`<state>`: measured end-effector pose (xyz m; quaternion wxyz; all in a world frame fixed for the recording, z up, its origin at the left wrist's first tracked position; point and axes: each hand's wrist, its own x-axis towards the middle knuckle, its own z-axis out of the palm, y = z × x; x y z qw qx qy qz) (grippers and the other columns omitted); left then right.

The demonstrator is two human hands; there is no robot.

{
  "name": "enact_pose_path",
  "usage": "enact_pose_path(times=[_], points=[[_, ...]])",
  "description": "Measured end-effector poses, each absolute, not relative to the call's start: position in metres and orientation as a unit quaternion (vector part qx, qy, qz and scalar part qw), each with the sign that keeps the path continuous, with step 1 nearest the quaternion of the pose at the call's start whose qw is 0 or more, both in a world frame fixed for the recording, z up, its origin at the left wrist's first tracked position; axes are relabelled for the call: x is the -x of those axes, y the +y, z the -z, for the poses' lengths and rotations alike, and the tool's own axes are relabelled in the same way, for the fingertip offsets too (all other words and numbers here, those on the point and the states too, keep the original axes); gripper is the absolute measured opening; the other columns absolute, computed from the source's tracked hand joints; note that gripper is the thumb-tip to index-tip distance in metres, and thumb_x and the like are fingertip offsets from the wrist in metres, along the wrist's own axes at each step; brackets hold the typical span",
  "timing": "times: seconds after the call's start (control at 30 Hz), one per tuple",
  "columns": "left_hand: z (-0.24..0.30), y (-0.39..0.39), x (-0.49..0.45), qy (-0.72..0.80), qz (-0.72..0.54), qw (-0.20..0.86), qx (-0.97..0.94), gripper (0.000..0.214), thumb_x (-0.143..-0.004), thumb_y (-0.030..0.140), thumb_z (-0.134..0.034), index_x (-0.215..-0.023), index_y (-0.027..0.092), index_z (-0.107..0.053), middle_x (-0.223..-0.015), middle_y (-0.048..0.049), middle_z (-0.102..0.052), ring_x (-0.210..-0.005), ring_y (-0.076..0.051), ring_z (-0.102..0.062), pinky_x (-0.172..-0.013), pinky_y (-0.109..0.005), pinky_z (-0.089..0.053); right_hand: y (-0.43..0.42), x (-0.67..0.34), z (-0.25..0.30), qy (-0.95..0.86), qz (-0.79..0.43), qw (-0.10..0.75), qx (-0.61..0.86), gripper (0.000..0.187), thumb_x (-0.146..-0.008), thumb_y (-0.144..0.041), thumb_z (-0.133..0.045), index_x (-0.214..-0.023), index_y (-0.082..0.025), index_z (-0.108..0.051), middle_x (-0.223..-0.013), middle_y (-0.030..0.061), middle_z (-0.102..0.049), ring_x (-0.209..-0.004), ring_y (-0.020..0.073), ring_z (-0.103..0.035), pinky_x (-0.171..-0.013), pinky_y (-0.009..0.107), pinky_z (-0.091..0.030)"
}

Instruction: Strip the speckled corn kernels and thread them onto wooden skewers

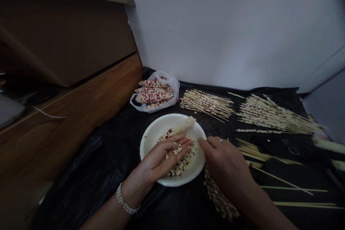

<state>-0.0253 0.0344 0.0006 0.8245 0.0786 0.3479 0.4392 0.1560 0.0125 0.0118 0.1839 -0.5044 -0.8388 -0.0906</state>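
Note:
My left hand (164,156) lies palm up over a white plate (153,131), fingers stretched out, with several loose corn kernels (174,149) resting on the palm. More kernels fill the plate (183,163), and a partly stripped cob (182,126) leans across its far side. My right hand (225,161) sits just right of the plate with its fingertips pinched together at the plate's rim; what they hold is too small to make out. A ring shows on one finger. A row of kernels threaded on a skewer (219,199) lies under my right forearm.
A clear plastic bag of red-and-white corn cobs (155,93) sits behind the plate. Two heaps of kernel-loaded skewers (205,102) (272,115) lie at the back, bare bamboo skewers (269,165) to the right. Black plastic sheet (107,158) covers the surface; a wooden ledge (67,122) rises left.

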Motion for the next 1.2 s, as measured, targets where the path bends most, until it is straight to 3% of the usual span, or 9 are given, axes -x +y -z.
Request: enact_pose_path(times=[0.1,0.17,0.27,0.33,0.73,0.97,1.2], points=[[0.0,0.033,0.026,0.35,-0.422,0.829,-0.108,0.029,-0.08,-0.004,-0.049,-0.105,0.005,-0.06,-0.097,-0.0126,-0.067,-0.096,-0.016,-0.064,-0.086,-0.023,-0.051,0.011,-0.155,-0.012,-0.838,0.091,0.205,0.498,0.021,-0.075,-0.003,-0.048,-0.079,-0.02,-0.06,-0.068,0.0012,-0.055,-0.06,0.0174,-0.046,-0.059,0.03,-0.026],[0.001,0.033,0.027,0.336,-0.413,0.839,-0.113,0.019,-0.086,0.005,-0.051,-0.101,0.007,-0.061,-0.087,-0.0082,-0.066,-0.077,-0.01,-0.065,-0.068,-0.015,-0.052,0.011,-0.154,-0.013,-0.838,0.096,0.216,0.491,0.023,-0.076,-0.003,-0.046,-0.081,-0.019,-0.061,-0.068,0.0012,-0.055,-0.059,0.017,-0.045,-0.058,0.03,-0.026],[0.003,0.035,0.029,0.285,-0.388,0.87,-0.106,0.019,-0.091,0.023,-0.05,-0.1,0.011,-0.061,-0.062,0.003,-0.052,-0.041,-0.001,-0.043,-0.036,-0.008,-0.033,0.01,-0.154,-0.016,-0.841,0.109,0.228,0.479,0.028,-0.077,-0.002,-0.042,-0.089,-0.018,-0.063,-0.069,0.0014,-0.056,-0.059,0.0166,-0.046,-0.057,0.029,-0.027],[0.003,0.036,0.031,0.276,-0.38,0.876,-0.106,0.023,-0.091,0.029,-0.05,-0.103,0.013,-0.06,-0.055,0.0071,-0.041,-0.035,0.0,-0.031,-0.03,-0.009,-0.021,0.01,-0.153,-0.016,-0.842,0.113,0.237,0.471,0.031,-0.078,-0.002,-0.041,-0.092,-0.017,-0.064,-0.069,0.0018,-0.056,-0.059,0.0165,-0.046,-0.057,0.029,-0.027],[0.002,0.038,0.035,0.278,-0.394,0.871,-0.091,0.029,-0.085,0.006,-0.048,-0.114,0.008,-0.055,-0.073,-0.002,-0.052,-0.051,-0.005,-0.043,-0.04,-0.013,-0.034,0.012,-0.152,-0.014,-0.844,0.108,0.242,0.466,0.026,-0.077,-0.003,-0.042,-0.083,-0.018,-0.063,-0.067,0.0017,-0.055,-0.059,0.0169,-0.047,-0.057,0.03,-0.028],[0.002,0.035,0.028,0.318,-0.437,0.831,-0.131,0.015,-0.087,0.009,-0.053,-0.099,0.006,-0.062,-0.076,-0.0044,-0.058,-0.054,-0.003,-0.049,-0.047,-0.011,-0.043,0.009,-0.151,-0.017,-0.846,0.086,0.241,0.467,0.024,-0.077,-0.003,-0.046,-0.088,-0.017,-0.063,-0.07,0.0014,-0.055,-0.063,0.0168,-0.048,-0.059,0.029,-0.031],[-0.002,0.037,0.03,0.342,-0.437,0.828,-0.087,0.025,-0.085,0.004,-0.054,-0.109,0.008,-0.061,-0.073,-0.0026,-0.06,-0.054,-0.002,-0.054,-0.051,-0.008,-0.048,0.007,-0.15,-0.021,-0.844,0.092,0.252,0.464,0.027,-0.078,-0.005,-0.045,-0.094,-0.014,-0.065,-0.07,0.0026,-0.055,-0.062,0.0172,-0.048,-0.057,0.03,-0.031]])
